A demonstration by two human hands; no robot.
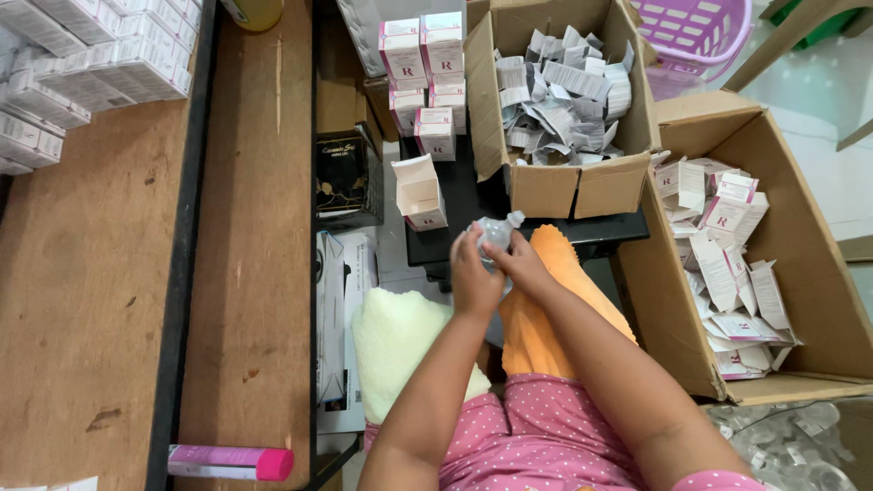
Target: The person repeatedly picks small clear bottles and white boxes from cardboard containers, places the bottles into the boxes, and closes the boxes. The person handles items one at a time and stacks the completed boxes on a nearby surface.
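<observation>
Hands meet on a small clear bottle (497, 232): left hand (473, 277) and right hand (525, 266) both grip it, with an open white carton (420, 193) standing just beyond the left hand, ready for loading.

Ahead blocked — open carton (420, 193), leaflet box (562, 186).

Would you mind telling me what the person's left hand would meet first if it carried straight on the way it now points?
The left hand points up-frame, holding the small clear bottle. Beyond that, probably the open white-and-pink carton or the cardboard box of folded leaflets; depth is unclear.
</observation>
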